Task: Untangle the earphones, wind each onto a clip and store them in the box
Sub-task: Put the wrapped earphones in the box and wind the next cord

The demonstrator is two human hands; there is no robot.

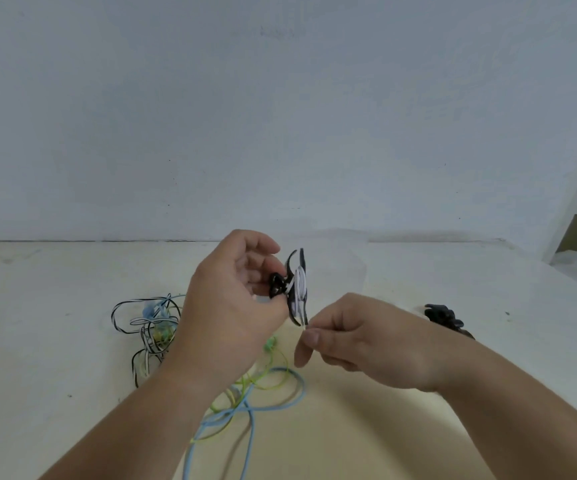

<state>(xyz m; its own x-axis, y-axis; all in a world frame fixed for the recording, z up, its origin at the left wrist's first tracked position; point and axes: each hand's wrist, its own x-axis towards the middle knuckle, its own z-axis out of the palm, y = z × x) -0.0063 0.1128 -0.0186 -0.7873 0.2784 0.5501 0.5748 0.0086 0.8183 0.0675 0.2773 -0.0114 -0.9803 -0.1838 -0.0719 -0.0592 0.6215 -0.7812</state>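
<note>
Closest to the lens are the loose blue cord and green cord, looped over each other on the pale worktop, below the clip that everything hangs around here. It's a black plastic claw clip, glossy, with curved teeth, held up off the surface.

Left hand has its grip pinched on the clip's handle end. The white earphone cord is already wrapped around the clip's middle in tight, flat turns. Right hand, just below and right of the clip, has a narrow fingertip grip on the last short bit of that cord.

So I'd say it's the tail end of winding earphone number one. Next move probably needs the loose end tucked under a turn or into the teeth so it doesn't spring back, then a trip to the box, which isn't in view.

Left of the clip sits a black-and-white striped cord, thin and rubbery, knotted up with the pastel ones. Right of it, spare clips lie on the worktop.
</note>
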